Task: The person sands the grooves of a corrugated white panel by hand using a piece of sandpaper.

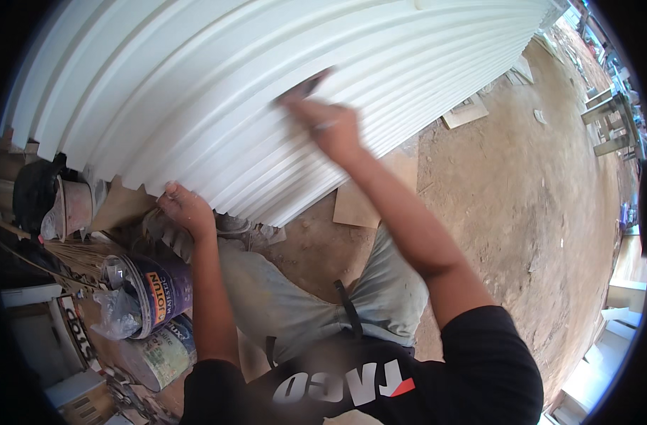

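Observation:
A large white ribbed panel (196,122) fills the upper part of the view, its long ridges running side by side. At its near edge, my left hand (188,210) grips the end of the panel, with the thumb on top and pale dust on the fingers. Blurred by motion, my right hand (334,127) is over the middle of the ribs. It holds a thin, dark, flat piece (308,85) against or just above the surface; its material cannot be made out, and the fingers partly cover it.
Left of my legs are a purple paint bucket (167,289) with clear plastic in it and a paint can (161,356). A pinkish bucket (75,207) stands further left. A thin board (358,204) lies on the dirt floor (493,212). A wooden stand (613,119) is at far right.

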Available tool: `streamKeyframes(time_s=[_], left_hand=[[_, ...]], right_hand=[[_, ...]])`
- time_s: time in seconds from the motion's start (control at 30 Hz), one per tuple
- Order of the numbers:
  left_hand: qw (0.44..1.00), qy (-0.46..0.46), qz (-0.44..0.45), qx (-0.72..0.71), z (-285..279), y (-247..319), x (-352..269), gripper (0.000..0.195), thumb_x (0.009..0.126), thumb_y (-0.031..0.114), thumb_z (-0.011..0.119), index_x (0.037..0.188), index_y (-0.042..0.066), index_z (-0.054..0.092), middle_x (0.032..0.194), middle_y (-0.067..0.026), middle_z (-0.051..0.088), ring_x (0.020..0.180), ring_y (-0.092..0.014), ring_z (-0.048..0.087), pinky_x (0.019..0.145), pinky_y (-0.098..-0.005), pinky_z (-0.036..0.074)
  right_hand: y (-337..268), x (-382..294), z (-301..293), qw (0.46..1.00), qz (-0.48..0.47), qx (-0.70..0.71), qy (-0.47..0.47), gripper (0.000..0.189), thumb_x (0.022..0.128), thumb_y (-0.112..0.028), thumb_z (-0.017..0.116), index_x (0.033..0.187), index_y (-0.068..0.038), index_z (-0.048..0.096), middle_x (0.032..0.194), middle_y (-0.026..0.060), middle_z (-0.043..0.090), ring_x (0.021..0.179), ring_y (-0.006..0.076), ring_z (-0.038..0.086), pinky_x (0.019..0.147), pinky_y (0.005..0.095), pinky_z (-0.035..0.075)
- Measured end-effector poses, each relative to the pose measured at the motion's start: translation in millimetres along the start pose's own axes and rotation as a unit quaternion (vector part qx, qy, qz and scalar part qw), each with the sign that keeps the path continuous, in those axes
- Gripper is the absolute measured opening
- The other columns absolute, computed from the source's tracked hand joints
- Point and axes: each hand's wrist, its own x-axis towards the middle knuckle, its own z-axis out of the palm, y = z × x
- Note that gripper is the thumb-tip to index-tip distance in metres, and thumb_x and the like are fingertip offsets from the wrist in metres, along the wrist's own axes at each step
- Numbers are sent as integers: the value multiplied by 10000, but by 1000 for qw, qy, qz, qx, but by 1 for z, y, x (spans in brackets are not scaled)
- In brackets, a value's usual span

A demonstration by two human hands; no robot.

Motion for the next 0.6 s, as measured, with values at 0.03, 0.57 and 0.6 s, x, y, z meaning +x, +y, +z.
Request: streamKeyframes(time_s=[0.03, 0.57, 0.6], left_hand=[[999, 9, 29, 11, -3, -9, 7, 691, 992, 587, 379, 1107, -87, 481, 1050, -204, 531, 935, -261, 540, 796, -366, 462], [992, 48, 101, 58, 10, -11, 5, 619, 999, 491, 425, 1001, -126, 485, 947, -215, 487, 908, -325, 494, 852, -440, 400], [995, 49, 83, 32, 15, -10, 1, 621, 999, 489, 422, 1002, -129, 488, 948, -221, 487, 917, -335, 491, 862, -448, 392]], right_hand=[[32, 3, -10, 999, 34, -30, 18, 311, 905, -32, 583, 1153, -178, 699, 942, 69, 747, 762, 214, 729, 650, 294, 596], [88, 22, -61, 984, 114, -81, 109, 254, 975, -162, 560, 1195, -85, 664, 985, 122, 738, 828, 152, 716, 697, 282, 582], [97, 7, -47, 983, 134, 10, 125, 252, 985, -190, 553, 1179, -77, 670, 968, 119, 740, 812, 163, 717, 688, 293, 575]])
